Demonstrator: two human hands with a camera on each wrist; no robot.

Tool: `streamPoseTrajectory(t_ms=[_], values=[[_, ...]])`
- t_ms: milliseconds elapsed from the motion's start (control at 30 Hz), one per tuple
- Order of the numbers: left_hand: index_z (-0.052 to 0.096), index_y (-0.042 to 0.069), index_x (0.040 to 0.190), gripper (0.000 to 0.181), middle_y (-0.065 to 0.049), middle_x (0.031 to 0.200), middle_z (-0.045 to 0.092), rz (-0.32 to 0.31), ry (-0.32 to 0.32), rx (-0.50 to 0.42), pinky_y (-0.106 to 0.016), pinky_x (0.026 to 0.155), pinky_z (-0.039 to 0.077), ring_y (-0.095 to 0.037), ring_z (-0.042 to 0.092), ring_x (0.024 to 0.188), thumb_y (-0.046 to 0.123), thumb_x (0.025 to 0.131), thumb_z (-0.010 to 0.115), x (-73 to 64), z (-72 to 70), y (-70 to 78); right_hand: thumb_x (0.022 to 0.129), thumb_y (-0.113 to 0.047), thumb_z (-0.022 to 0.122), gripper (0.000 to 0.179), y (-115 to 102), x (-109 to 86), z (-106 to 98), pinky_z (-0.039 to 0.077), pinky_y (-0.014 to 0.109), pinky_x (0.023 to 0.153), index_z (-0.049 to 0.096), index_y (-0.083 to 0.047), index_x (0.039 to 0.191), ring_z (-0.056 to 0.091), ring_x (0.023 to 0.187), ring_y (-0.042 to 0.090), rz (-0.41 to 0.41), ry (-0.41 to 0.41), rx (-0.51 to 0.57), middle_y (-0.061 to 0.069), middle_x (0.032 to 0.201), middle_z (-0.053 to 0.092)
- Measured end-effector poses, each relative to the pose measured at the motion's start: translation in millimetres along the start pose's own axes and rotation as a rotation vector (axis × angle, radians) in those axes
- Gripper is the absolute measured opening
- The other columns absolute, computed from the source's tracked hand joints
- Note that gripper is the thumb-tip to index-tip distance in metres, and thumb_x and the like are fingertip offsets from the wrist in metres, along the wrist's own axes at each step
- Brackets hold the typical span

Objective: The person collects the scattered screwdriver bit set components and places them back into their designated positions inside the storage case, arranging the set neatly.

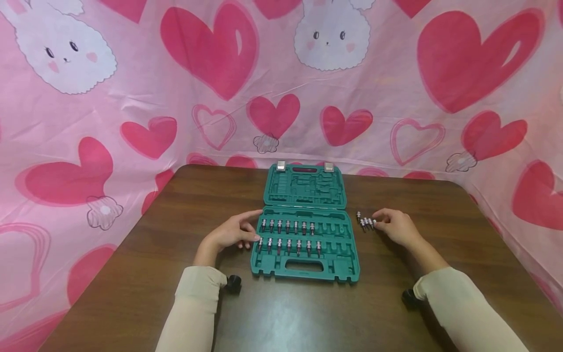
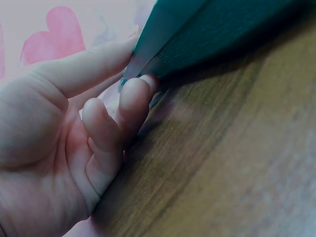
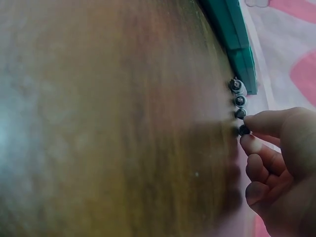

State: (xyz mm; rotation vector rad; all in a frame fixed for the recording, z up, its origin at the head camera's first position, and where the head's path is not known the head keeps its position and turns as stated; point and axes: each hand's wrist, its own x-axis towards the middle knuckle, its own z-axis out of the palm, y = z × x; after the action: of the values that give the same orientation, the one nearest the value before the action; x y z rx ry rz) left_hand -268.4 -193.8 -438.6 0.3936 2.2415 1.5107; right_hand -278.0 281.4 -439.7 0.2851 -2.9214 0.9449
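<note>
Case (image 1: 273, 267) lies unfolded on the table (image 1: 303, 315); left hand (image 1: 232, 231) grips its left edge, thumb above fingers; right of it, right hand (image 1: 398, 227) pinches one metal bit (image 3: 244, 130) beside loose bits (image 1: 363, 224).

The person wears long, pale cream sleeves of plain-looking cloth, the left sleeve (image 1: 189, 313) and the right sleeve (image 1: 468, 305) matching, each finished with a slightly gathered cuff just behind the wrist. A small black, rounded left wrist piece (image 1: 233, 284) and a similar right wrist piece (image 1: 411, 299) sit at the cuffs' inner sides, too small to show markings. Beyond the cuffs, the left hand (image 1: 230, 232) and right hand (image 1: 398, 226) are bare.
</note>
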Motion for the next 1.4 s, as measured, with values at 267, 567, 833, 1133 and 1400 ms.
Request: streamPoseTrajectory(t_ms=[267, 567, 833, 1133, 1400], values=[[0.038, 0.02, 0.15, 0.073, -0.012, 0.087, 0.069, 0.005, 0.005, 0.001, -0.031, 0.055, 0.049, -0.023, 0.061, 0.061, 0.014, 0.087, 0.074, -0.3, -0.4, -0.4, 0.087, -0.008, 0.07, 0.017, -1.0, -0.6, 1.7, 0.04, 0.034, 0.058, 0.069, 0.0, 0.102, 0.053, 0.065, 0.019, 0.002, -0.007, -0.01, 0.002, 0.071, 0.061], [0.038, 0.02, 0.151, 0.073, -0.012, 0.087, 0.069, 0.015, -0.004, 0.0, -0.031, 0.055, 0.049, -0.023, 0.061, 0.061, 0.014, 0.087, 0.074, 0.3, -1.0, -0.3, 0.085, -0.008, 0.072, 0.016, -0.9, -1.7, 1.1, 0.039, 0.034, 0.059, 0.068, -0.001, 0.099, 0.051, 0.065, 0.018, 0.005, 0.012, -0.04, 0.001, 0.071, 0.061], [0.038, 0.019, 0.151, 0.074, -0.012, 0.087, 0.068, 0.005, -0.003, -0.003, -0.03, 0.054, 0.049, -0.022, 0.06, 0.061, 0.014, 0.087, 0.074, 0.6, -1.0, -1.6, 0.085, -0.009, 0.073, 0.015, -4.9, -4.9, 2.1, 0.04, 0.035, 0.061, 0.065, -0.004, 0.097, 0.052, 0.067, 0.021, 0.008, 0.043, -0.068, 0.003, 0.073, 0.061], [0.038, 0.019, 0.15, 0.073, -0.012, 0.088, 0.068, 0.001, 0.005, -0.003, -0.03, 0.054, 0.049, -0.022, 0.061, 0.061, 0.014, 0.087, 0.075, 0.3, -1.3, -1.9, 0.084, -0.006, 0.072, 0.014, -14.7, -6.1, 5.9, 0.042, 0.036, 0.062, 0.065, -0.004, 0.095, 0.055, 0.067, 0.02, -0.036, 0.115, -0.05, 0.003, 0.073, 0.063], [0.039, 0.02, 0.15, 0.073, -0.012, 0.087, 0.068, 0.004, 0.007, -0.007, -0.031, 0.054, 0.049, -0.023, 0.061, 0.061, 0.014, 0.086, 0.075, 1.5, -1.1, -2.9, 0.086, -0.007, 0.072, 0.015, -28.3, -6.3, 12.4, 0.044, 0.037, 0.066, 0.065, -0.005, 0.098, 0.055, 0.071, 0.022, -0.038, 0.124, -0.005, 0.004, 0.077, 0.062]])
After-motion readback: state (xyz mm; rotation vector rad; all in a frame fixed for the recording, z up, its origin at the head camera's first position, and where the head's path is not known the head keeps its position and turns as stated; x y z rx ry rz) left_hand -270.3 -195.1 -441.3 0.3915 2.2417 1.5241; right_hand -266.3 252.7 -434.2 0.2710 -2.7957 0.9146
